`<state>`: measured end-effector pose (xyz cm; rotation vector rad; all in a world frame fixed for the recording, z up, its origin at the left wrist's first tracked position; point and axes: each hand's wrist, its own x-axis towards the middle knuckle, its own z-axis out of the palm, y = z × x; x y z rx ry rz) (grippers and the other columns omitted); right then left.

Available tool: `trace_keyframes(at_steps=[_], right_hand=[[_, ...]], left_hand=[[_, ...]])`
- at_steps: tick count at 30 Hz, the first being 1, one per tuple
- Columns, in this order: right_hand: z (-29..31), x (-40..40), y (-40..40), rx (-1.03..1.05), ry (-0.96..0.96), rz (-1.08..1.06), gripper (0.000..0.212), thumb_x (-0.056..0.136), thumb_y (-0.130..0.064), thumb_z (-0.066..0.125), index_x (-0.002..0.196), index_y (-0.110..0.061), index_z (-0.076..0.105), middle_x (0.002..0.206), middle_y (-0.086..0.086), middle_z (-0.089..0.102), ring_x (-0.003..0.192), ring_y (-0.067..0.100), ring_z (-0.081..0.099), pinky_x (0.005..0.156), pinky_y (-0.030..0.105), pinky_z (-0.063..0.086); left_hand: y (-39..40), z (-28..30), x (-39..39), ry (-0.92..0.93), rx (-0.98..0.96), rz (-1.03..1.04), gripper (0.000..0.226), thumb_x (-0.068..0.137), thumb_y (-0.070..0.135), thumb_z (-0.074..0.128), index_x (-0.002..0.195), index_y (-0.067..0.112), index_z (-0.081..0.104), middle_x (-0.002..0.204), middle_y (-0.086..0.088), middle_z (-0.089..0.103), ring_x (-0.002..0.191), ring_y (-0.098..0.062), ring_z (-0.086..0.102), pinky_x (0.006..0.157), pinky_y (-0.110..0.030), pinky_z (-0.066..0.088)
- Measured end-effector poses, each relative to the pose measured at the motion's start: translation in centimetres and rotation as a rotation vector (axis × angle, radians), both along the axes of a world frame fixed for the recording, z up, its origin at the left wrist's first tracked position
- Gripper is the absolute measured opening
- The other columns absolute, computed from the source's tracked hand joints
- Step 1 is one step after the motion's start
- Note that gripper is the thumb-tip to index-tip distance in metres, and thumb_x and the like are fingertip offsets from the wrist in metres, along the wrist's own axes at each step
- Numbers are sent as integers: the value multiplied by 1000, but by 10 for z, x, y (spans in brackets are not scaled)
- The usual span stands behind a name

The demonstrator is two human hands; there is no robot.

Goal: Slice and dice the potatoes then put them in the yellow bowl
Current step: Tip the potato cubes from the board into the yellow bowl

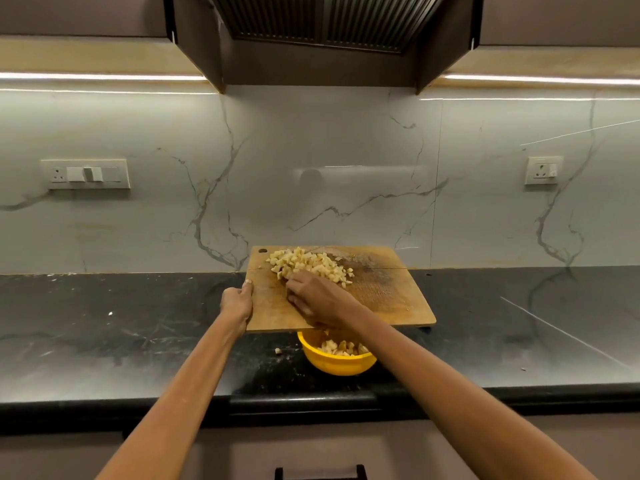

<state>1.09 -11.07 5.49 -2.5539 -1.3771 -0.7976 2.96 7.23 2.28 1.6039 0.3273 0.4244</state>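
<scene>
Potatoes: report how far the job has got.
Done: the potatoes are diced, and some pieces already lie in the yellow bowl. In hand: the left hand grips the cutting board by its edge above the bowl, while the right hand rests against the diced pile. Left: most dice remain on the board, and one stray piece lies on the counter.

cutting board [381, 292] overhangs yellow bowl [337, 363] | countertop [121, 323] open both sides
</scene>
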Motion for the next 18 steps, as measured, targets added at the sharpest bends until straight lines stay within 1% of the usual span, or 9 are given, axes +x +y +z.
trace_keyframes(at_steps=[3,6,8,10,12,13,15,16,18], right_hand=[[-11,-5,-22,77,57,66,14,94,-4,52,99,-2,64,100,10,61,90,20,56,82,37,51],[-26,-13,-43,179,115,100,17,89,5,54,99,-1,67,103,11,66,97,23,61,85,37,52],[-32,-18,-53,235,137,121,20,86,8,54,98,0,68,104,12,68,100,24,63,88,37,53],[-35,-21,-59,295,161,150,23,84,10,54,97,-1,68,104,12,70,104,25,64,95,30,50],[-35,-21,-63,379,203,160,23,84,10,57,98,-3,70,105,11,71,107,20,64,98,17,44],[-33,-21,-65,425,228,160,21,85,8,59,98,-3,70,105,10,71,107,16,64,97,13,43],[-28,-18,-70,505,259,158,18,85,6,61,96,-3,71,104,9,71,103,14,65,92,17,49],[-26,-17,-73,533,262,155,17,85,7,61,96,-2,71,102,10,71,100,12,66,89,20,52],[-23,-13,-77,575,248,118,17,86,8,59,96,0,70,98,12,72,88,3,66,77,16,53]], left_hand=[[0,0,-1,3,4,1,38,99,32,41,78,4,53,87,-16,56,82,-30,55,73,-39,47],[1,0,-2,5,17,7,38,99,33,42,80,3,54,86,-17,55,79,-29,53,69,-38,44],[2,-1,-3,14,19,6,38,99,34,42,83,3,55,88,-18,57,80,-30,54,71,-40,47],[3,-1,-4,22,17,14,37,98,34,42,83,3,55,90,-18,59,81,-31,56,75,-44,50],[2,0,-5,30,22,12,37,98,35,43,83,3,54,89,-18,58,80,-31,55,73,-42,49],[2,0,-5,32,25,10,37,99,35,42,83,3,54,88,-17,57,79,-30,55,71,-40,48],[1,0,-6,36,30,10,38,99,35,42,84,2,55,87,-17,57,79,-30,54,70,-38,46],[1,0,-6,38,32,10,39,99,35,41,87,1,56,86,-16,57,79,-30,54,70,-38,45],[2,0,-5,40,37,8,39,99,35,41,93,-1,56,89,-17,58,80,-30,55,70,-38,45]])
